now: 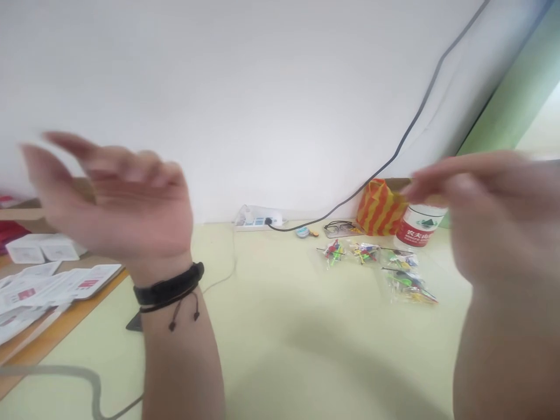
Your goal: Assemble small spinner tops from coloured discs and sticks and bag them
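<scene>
Both of my hands are raised above the table. My left hand (pixel 126 204), with a black band (pixel 170 286) and a thin cord on its wrist, has its thumb and index finger stretched apart and the other fingers bent. Nothing is in it. My right hand (pixel 494 216) is blurred at the right; its fingers reach leftward, the thumb slightly apart, and no object shows in it. It partly covers a red and white tub (pixel 416 226). Below and to its left lie several clear bags of colourful small pieces, among them one bag (pixel 411 286) nearest me.
A power strip (pixel 258 220) with a grey cable (pixel 396 154) lies along the wall. Near it are a round tin (pixel 302 231), eyeglasses (pixel 340 227) and a striped red-yellow bag (pixel 380 207). White cards (pixel 94 281) and small white boxes (pixel 61 247) occupy the left side.
</scene>
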`<action>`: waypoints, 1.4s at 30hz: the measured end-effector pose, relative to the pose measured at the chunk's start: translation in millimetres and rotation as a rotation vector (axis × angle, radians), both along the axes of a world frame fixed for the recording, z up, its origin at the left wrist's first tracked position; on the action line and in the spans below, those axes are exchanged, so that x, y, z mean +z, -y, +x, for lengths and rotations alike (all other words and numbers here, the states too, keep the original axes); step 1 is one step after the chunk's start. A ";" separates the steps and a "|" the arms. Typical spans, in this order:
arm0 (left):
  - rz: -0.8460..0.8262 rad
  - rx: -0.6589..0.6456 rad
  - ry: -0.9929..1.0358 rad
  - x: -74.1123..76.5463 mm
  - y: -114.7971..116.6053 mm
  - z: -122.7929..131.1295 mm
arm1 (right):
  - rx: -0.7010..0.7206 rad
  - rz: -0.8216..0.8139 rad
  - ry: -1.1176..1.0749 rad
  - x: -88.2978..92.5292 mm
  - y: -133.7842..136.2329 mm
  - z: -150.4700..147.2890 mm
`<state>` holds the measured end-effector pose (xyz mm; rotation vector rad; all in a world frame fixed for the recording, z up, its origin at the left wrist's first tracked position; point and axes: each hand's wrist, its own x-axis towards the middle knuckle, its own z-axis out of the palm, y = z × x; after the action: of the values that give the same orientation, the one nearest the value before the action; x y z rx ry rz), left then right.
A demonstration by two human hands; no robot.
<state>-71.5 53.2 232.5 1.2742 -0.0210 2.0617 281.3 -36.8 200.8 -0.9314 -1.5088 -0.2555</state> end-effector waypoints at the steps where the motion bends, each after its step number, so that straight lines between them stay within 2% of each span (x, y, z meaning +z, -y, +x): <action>1: -0.009 0.018 -0.040 -2.4 -4.0 7.7 | 0.039 -0.084 0.036 -4.0 -11.0 -4.1; 2: 0.004 0.082 -0.099 -6.5 -12.3 16.0 | 0.078 -0.216 0.116 -11.0 -24.5 -6.5; 4: 0.005 0.475 -0.509 -20.9 -37.1 30.2 | 0.124 -0.541 0.291 -33.6 -56.0 -5.5; 5: -0.017 0.622 -0.681 -31.1 -50.8 34.4 | 0.120 -0.689 0.352 -48.4 -72.2 -2.7; 7: -0.080 0.724 -0.961 -56.2 -75.8 35.3 | 0.035 -0.943 0.445 -80.7 -100.9 4.5; 8: -0.115 0.713 -1.067 -70.2 -85.8 32.2 | -0.060 -1.029 0.465 -96.3 -112.3 7.8; 10: -0.200 0.650 -1.250 -98.0 -100.2 21.7 | -0.136 -1.076 0.462 -123.0 -128.5 11.8; 13: -0.415 0.528 -1.325 -132.1 -110.7 4.6 | -0.200 -1.105 0.450 -150.1 -140.7 9.7; 16: -0.483 0.435 -1.342 -151.3 -113.7 -2.4 | -0.211 -1.108 0.437 -168.5 -147.7 1.4; 20: -0.500 0.317 -1.343 -164.3 -113.7 7.6 | -0.141 -1.074 0.392 -188.3 -155.6 -10.9; 25: -0.501 0.193 -1.409 -186.3 -110.9 32.9 | 0.055 -0.993 0.302 -196.1 -162.2 -25.7; 29: -0.516 0.043 -1.506 -205.5 -104.0 49.9 | 0.251 -0.906 0.224 -185.9 -164.7 -35.9; 32: -0.515 -0.079 -1.539 -215.2 -101.3 57.2 | 0.347 -0.867 0.162 -175.1 -163.9 -39.6; 37: -0.512 -0.152 -1.500 -220.1 -105.5 59.4 | 0.386 -0.924 0.079 -167.1 -159.8 -41.0; 42: -0.535 -0.126 -1.422 -214.3 -108.1 54.7 | 0.321 -1.105 -0.001 -174.0 -155.3 -40.3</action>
<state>-16.8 161.3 18.2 1.9600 0.9634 0.6030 241.0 118.5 26.8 -1.4838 -1.7562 0.9033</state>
